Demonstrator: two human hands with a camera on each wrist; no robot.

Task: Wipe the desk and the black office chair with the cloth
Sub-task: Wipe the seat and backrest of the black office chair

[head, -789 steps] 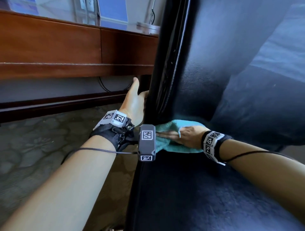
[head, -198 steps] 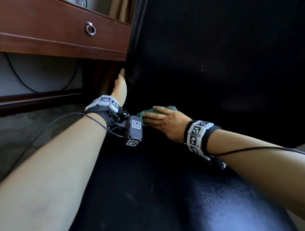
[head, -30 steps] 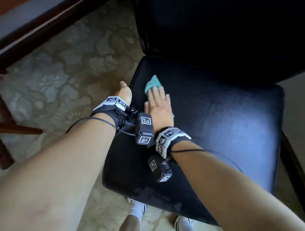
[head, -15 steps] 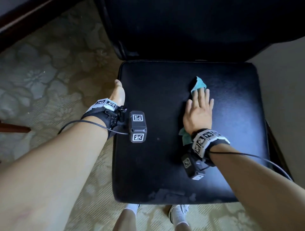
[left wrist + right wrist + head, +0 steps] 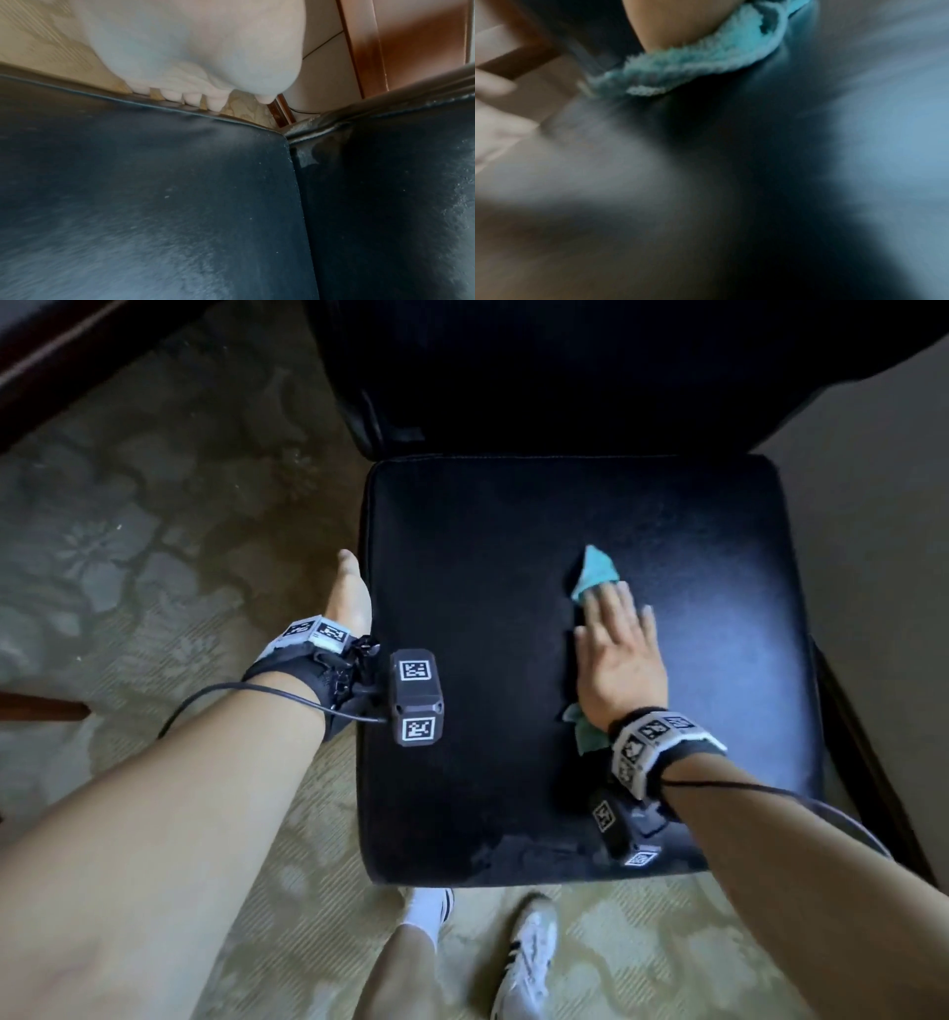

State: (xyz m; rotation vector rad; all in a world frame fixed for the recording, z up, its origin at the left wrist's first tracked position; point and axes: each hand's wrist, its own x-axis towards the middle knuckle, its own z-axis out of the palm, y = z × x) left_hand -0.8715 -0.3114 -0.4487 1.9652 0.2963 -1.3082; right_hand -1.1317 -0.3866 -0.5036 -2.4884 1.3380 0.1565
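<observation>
The black office chair's seat fills the middle of the head view, its backrest behind it. My right hand lies flat on the teal cloth, fingers straight, pressing it onto the seat right of centre. A cloth corner sticks out past the fingertips and another by the wrist. In the blurred right wrist view the cloth shows under the palm. My left hand holds the seat's left edge, with the fingers curled over the edge of the seat.
Patterned carpet surrounds the chair. A dark wooden desk base runs across the top left, and a wooden bar pokes in at the left. My feet in white shoes stand just in front of the seat.
Over the last second my right hand slid the cloth from the seat's left side to right of centre. My left hand stays on the seat's left edge.
</observation>
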